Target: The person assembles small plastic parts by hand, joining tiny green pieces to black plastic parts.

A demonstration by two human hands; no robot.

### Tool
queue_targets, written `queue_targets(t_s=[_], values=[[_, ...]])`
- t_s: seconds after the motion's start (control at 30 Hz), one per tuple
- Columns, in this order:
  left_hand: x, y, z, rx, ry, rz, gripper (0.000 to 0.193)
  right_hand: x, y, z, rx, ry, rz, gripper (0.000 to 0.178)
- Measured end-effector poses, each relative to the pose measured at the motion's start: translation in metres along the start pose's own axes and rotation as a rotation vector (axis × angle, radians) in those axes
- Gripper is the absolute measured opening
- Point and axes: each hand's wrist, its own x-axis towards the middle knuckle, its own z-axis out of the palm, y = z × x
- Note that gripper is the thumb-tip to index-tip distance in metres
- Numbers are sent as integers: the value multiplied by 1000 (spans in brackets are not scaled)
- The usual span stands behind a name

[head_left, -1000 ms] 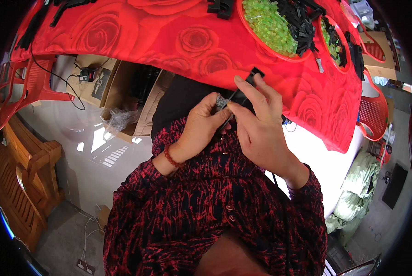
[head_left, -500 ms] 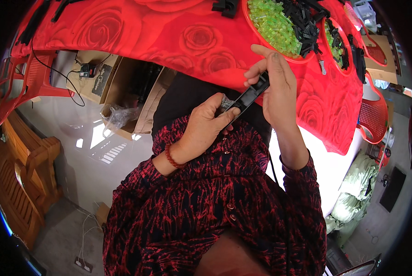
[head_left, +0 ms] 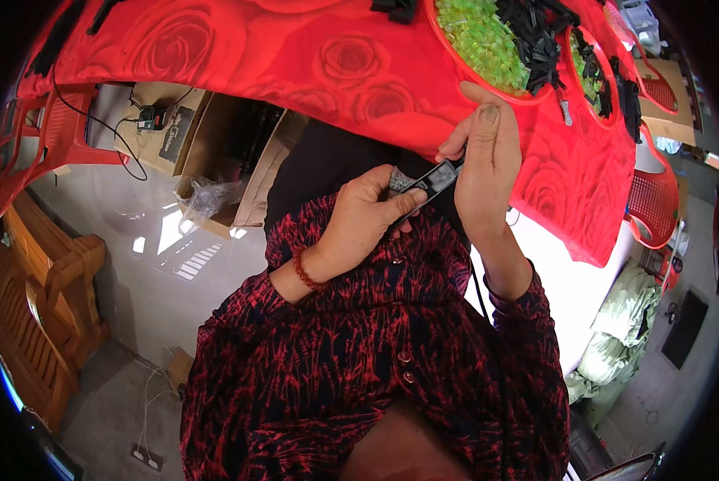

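A narrow black plastic housing (head_left: 437,181) with open recesses along its upper face lies at a slant above my lap. My left hand (head_left: 358,218) is closed round its lower end, thumb pressed on top; a grey wrap covers the tip of one finger. At the upper end, my right hand (head_left: 490,164) is bent against the housing, fingers partly curled by it and thumb raised. That hand hides the housing's far end. A red basin (head_left: 454,60) beyond holds yellow-green translucent pieces (head_left: 484,44) and black plastic parts (head_left: 542,60).
A smaller red basin (head_left: 613,112) with similar pieces sits right of the first. The table wears a red rose-print cloth (head_left: 351,64). Cardboard boxes (head_left: 189,164) stand below it at left. A wooden bench (head_left: 46,297), red chairs (head_left: 652,200) and pale sacks (head_left: 616,329) lie around.
The housing's upper end has come down and nearer to me, and its recessed face shows more. My right hand has shifted slightly right and down with it; my left hand stays nearly put.
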Motion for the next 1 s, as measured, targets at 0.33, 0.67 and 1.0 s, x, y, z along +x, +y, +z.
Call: queue_targets(t_s=[0.33, 0.67, 1.0], values=[[7, 4, 2, 33, 37, -7, 18, 13, 10, -10, 165, -98, 89, 40], [6, 30, -27, -238, -334, -114, 41, 25, 11, -14, 182, -66, 118, 39], [7, 25, -36, -495, -463, -129, 62, 30, 1, -16, 161, -69, 71, 39]])
